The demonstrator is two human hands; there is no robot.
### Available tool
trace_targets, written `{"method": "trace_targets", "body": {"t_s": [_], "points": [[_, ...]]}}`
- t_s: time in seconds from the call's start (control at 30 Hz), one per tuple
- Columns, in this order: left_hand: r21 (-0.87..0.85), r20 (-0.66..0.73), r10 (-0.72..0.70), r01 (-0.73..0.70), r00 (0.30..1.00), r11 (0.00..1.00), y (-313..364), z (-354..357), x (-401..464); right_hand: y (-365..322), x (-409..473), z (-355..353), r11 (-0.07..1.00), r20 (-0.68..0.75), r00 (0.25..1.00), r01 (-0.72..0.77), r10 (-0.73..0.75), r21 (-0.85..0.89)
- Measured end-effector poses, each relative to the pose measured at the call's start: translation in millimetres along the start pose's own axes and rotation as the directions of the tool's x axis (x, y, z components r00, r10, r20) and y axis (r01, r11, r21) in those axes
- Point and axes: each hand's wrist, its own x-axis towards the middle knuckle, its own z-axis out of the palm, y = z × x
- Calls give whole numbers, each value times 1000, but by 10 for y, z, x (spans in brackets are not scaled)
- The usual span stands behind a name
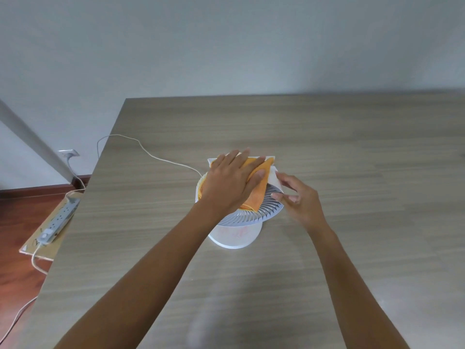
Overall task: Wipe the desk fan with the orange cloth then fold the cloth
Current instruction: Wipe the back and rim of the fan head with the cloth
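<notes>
A small white desk fan (254,214) stands on its round base in the middle of the wooden table (352,152), its ribbed grille facing up toward me. The orange cloth (256,195) lies over the top of the fan. My left hand (229,182) presses flat on the cloth, fingers spread, covering most of it. My right hand (297,197) grips the fan's right rim with thumb and fingers. The far side of the fan is hidden under the cloth and hand.
A thin white cord (141,147) runs from the fan across the table and off its left edge. On the floor at the left lies a power strip (59,220) on a piece of cardboard. A wall socket (69,153) sits low on the wall.
</notes>
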Motion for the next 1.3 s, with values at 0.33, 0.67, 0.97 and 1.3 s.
{"method": "trace_targets", "body": {"t_s": [0.33, 0.67, 0.97, 1.3], "points": [[-395, -102, -338, 274, 936, 877, -224, 78, -284, 11, -11, 63, 1000, -23, 1000, -15, 15, 16], [-508, -49, -445, 361, 894, 782, -295, 114, -328, -439, 227, 257, 988, 44, 998, -48, 55, -149], [-582, -50, -521, 399, 852, 708, -256, 129, -443, -460, 295, 696, 966, -215, 972, 41, -98, -254], [-831, 222, -803, 538, 552, 140, -315, 381, -708, -448, 299, 730, 968, -307, 947, 21, -99, -250]]}}
